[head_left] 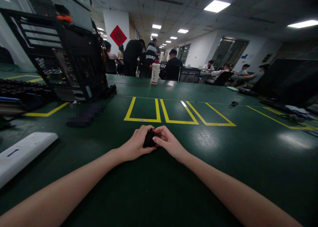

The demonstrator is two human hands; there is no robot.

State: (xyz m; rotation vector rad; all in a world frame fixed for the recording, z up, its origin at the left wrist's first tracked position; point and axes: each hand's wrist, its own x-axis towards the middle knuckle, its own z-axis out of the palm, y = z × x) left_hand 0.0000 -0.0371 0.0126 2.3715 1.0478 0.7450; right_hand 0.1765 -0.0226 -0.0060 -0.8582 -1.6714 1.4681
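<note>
Both my hands meet over the dark green table (223, 160), just in front of the yellow outlined boxes (142, 111). My left hand (135, 144) is closed around a small black object (149, 139), fingers curled over its left side. From the other side, my right hand (167, 142) pinches the same object with thumb and fingers. Most of the object is hidden between the hands, so I cannot make out what it is.
An open black computer case (72, 61) stands at the back left beside a keyboard (20, 87). A white flat device (22, 152) lies at the left edge. A white bottle (155, 73) stands far back. Dark monitors (288, 79) sit at the right. Several people work at distant desks.
</note>
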